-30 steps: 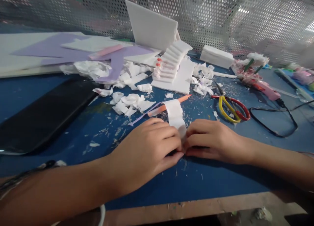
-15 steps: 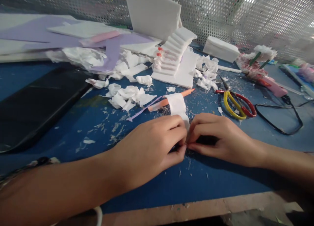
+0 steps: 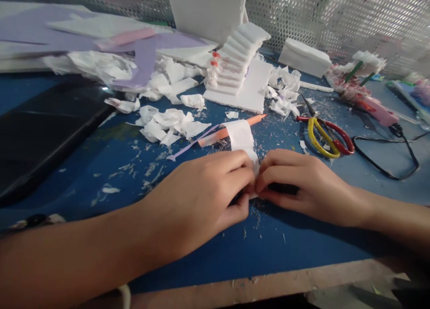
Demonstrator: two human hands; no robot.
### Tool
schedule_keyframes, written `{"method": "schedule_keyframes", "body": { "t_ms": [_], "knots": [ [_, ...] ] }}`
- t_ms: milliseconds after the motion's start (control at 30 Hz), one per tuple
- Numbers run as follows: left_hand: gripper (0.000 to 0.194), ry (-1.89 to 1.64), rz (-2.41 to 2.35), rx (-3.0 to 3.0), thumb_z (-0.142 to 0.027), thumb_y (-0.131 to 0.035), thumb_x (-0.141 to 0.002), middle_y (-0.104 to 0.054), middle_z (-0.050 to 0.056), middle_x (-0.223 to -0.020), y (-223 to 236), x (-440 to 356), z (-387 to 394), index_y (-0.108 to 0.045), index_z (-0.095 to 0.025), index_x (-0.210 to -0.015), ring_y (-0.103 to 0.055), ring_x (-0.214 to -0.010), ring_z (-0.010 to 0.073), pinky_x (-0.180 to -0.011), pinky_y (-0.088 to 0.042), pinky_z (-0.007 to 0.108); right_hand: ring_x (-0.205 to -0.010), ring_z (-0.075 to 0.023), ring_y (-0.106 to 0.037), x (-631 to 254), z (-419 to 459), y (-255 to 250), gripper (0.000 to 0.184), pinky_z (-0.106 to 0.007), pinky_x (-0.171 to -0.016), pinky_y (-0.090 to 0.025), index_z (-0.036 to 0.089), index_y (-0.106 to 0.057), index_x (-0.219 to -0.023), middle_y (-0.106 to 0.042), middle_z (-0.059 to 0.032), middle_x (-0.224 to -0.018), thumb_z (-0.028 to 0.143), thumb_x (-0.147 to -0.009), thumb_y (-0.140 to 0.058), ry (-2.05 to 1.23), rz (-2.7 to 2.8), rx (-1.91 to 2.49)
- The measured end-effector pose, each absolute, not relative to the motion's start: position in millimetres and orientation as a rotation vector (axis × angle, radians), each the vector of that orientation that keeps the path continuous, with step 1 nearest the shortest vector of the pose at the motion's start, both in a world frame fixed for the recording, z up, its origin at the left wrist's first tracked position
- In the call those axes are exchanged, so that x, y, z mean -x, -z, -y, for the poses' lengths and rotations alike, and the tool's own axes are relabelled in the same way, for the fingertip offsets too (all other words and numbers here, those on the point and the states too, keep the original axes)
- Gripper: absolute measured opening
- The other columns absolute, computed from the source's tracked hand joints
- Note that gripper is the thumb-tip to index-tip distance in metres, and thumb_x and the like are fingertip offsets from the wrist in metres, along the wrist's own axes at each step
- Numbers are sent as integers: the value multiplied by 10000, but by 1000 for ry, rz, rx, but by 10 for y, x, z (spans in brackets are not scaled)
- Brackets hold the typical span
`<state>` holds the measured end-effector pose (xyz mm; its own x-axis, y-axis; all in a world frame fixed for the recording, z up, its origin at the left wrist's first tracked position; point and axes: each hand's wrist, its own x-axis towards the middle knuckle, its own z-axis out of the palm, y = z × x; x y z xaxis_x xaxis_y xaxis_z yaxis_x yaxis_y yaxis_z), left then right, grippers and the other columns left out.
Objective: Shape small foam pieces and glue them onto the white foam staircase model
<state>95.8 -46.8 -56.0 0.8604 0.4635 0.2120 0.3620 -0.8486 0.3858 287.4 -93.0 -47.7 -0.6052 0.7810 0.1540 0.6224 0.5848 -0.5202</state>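
A narrow white paper strip (image 3: pixel 241 136) runs from an orange marker (image 3: pixel 218 135) toward me, its near end caught between my two hands. My left hand (image 3: pixel 218 183) is closed, with fingertips pinching the strip from the left. From the right, my right hand (image 3: pixel 298 181) pinches the same end, its thumb and fingers meeting my left fingertips. The fingers cover most of that near end. Beyond the hands, the strip lies over the marker, and a thin purple strip (image 3: pixel 193 143) rests beside it.
Scissors (image 3: pixel 331 141) with yellow and red handles lie at right, near a pink glue gun (image 3: pixel 378 111) and its black cord. White foam steps (image 3: pixel 235 62) stand behind. Paper scraps (image 3: pixel 168 125) are scattered left of them, and a black phone (image 3: pixel 50 125) lies at far left.
The view has shifted slightly. Both hands keep their pinch at the strip's near end, and a bit more white paper shows below the fingertips.
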Motion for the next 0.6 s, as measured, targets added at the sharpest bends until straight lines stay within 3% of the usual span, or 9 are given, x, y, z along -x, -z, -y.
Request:
{"method": "schedule_keyframes", "body": {
  "t_ms": [200,433,600],
  "knots": [
    [86,-441,-555,-2676,-257,-554,-758,-566,-1,-812,554,-946,459,-583,-178,-775,-551,-732,138,-645,-429,251,-805,-86,-535,-2895,913,460,115,-196,-725,-439,148,-634,-866,-570,-35,-858,187,-814,-539,-631,2458,1095],
    [101,-420,-569,-2692,-235,-510,-806,-572,19,-849,574,-930,457,-591,-177,-787,-546,-754,145,-638,-426,250,-792,-94,-545,-2892,939,500,160,-217,-713,-444,156,-623,-874,-598,-37,-867,197,-855,-470,-416,2515,1027],
    [90,-423,-578,-2636,-245,-521,-802,-572,8,-824,576,-934,446,-584,-183,-784,-546,-741,130,-630,-419,234,-788,-90,-551,-2894,923,446,105,-195,-706,-451,155,-616,-838,-579,-32,-843,210,-821,-529,-560,2502,1102]
  ]
}}
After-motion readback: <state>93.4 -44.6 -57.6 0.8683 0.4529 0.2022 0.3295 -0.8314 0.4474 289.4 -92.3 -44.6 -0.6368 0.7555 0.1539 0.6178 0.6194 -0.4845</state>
